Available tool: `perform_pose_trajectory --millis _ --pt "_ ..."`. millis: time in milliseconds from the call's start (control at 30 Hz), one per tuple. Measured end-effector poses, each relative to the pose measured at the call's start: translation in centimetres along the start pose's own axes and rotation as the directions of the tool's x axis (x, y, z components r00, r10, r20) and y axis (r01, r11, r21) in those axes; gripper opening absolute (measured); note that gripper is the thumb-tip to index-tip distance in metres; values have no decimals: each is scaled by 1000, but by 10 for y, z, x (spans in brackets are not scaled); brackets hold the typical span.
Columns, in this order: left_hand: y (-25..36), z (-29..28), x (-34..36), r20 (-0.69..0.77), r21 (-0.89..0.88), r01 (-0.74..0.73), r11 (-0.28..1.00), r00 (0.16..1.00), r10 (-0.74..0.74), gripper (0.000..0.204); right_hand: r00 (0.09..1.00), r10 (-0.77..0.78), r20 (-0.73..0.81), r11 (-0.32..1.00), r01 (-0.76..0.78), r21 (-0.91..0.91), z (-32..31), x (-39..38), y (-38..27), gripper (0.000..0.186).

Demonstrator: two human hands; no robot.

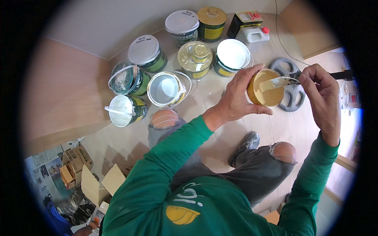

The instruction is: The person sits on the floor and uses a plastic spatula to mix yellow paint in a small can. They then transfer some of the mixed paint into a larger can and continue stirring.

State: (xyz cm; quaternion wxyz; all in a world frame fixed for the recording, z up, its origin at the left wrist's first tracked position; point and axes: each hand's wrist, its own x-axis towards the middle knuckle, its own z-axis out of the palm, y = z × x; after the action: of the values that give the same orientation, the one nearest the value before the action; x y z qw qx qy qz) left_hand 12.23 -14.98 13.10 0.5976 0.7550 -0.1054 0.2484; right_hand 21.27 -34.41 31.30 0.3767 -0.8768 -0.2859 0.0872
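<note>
In my left hand [243,92] is a small yellow tub [263,97] of ochre paint, held round its side with fingers and thumb. My right hand [319,88] is closed on a paint-coated flat tool [279,82], whose tip lies over the tub's contents. A black bar [340,74] sticks out right of that hand; whether it is the tool's handle is unclear. Just beyond the tub sits a grey looped object [291,100] on the wooden floor. An open white-lined bucket [232,54] stands behind my left hand.
Several paint buckets [143,49] stand along the wall, with another open one [164,89] nearer. A black can [240,23] and white jug [254,39] are at the back. Cardboard boxes [94,185] lie lower left. A cable [283,41] hangs at upper right.
</note>
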Motion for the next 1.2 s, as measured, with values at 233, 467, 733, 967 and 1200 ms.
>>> perform_pose_trajectory --millis 233,467,733,967,1200 --pt "15 9 20 -25 -184 188 965 980 -195 112 999 -49 20 999 49 6 -37 20 -15 19" --pt "137 -16 86 -3 -177 259 949 964 -264 104 991 -123 44 992 121 40 -126 30 -88 12" --pt "291 -50 155 -48 -27 217 976 975 -218 103 988 -89 126 996 91 -16 -240 26 -215 11" --pt "430 -82 191 -42 112 198 974 980 -194 105 1000 11 25 996 -13 91 -288 11 -295 10" --pt "505 -105 196 -70 109 205 973 978 -198 103 988 68 142 998 -66 -19 -330 -24 -384 8"
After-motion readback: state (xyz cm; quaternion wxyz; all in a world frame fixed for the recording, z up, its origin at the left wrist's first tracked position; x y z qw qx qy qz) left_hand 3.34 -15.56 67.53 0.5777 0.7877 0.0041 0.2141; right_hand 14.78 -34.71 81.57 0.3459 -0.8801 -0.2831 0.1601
